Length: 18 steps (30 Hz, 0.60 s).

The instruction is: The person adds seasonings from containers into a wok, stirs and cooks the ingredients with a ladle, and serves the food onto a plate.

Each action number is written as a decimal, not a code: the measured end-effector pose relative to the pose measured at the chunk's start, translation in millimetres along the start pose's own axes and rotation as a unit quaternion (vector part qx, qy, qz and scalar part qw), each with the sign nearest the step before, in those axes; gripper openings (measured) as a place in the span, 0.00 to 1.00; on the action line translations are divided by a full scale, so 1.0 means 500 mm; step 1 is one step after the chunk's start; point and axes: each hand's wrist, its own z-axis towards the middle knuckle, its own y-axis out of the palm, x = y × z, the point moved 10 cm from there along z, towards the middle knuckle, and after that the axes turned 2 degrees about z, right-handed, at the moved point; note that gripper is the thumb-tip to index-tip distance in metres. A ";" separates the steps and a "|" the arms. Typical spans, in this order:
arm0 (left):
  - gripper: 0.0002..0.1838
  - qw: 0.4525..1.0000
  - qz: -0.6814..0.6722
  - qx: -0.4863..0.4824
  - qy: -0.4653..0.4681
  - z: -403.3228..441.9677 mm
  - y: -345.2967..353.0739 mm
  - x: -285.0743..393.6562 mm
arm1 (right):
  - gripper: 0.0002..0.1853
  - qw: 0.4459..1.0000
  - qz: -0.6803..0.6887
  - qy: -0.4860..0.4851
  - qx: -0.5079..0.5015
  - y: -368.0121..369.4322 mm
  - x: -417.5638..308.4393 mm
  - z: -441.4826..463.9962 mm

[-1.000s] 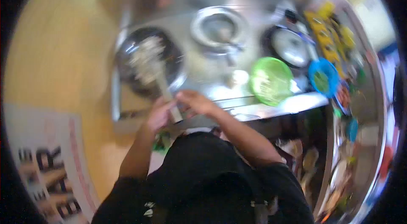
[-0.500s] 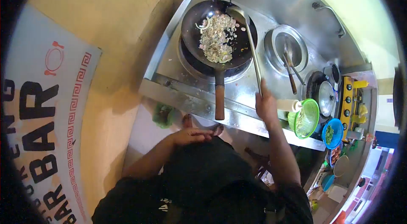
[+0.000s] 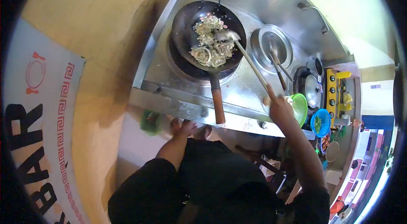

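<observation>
My right hand (image 3: 280, 109) is closed around the handle of a long metal ladle (image 3: 253, 64). The ladle's bowl rests among chopped, pale food with pinkish bits (image 3: 214, 46). This food lies in a dark wok (image 3: 184, 23), which sits tilted on a round burner. The wok's wooden handle (image 3: 218, 106) points toward me, and neither hand is on it. Low in front of my body, beside the counter edge, is my left hand (image 3: 187, 128). It looks loosely open with nothing visible in it, though its fingers are small and foreshortened.
Right of the wok, a round metal pot (image 3: 256, 50) holds utensils. A green basket (image 3: 300, 109) and a blue basket (image 3: 325, 119) with greens stand along the counter's right side. Behind them are a lidded pan (image 3: 312, 90) and a yellow stove (image 3: 332, 97). A wall borders the left.
The ladle's bowl has moved from the wok's upper right rim down into the food, which is now more spread out. My left hand has moved forward from my belly toward the counter edge.
</observation>
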 end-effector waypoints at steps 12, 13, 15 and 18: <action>0.12 0.926 -0.363 -0.068 -0.079 -0.105 -0.003 0.111 | 0.38 0.994 0.101 -0.037 -0.030 0.090 -0.054 0.108; 0.12 0.939 -0.326 -0.064 -0.094 -0.131 0.004 0.129 | 0.37 0.989 0.140 -0.031 -0.046 0.085 -0.100 0.110; 0.13 0.972 -0.189 -0.022 -0.135 -0.202 0.051 0.158 | 0.37 0.995 0.033 -0.090 -0.018 0.048 -0.137 0.027; 0.16 0.965 0.130 -0.009 -0.229 -0.355 0.200 0.238 | 0.35 0.994 -0.052 -0.037 -0.086 0.024 -0.084 -0.088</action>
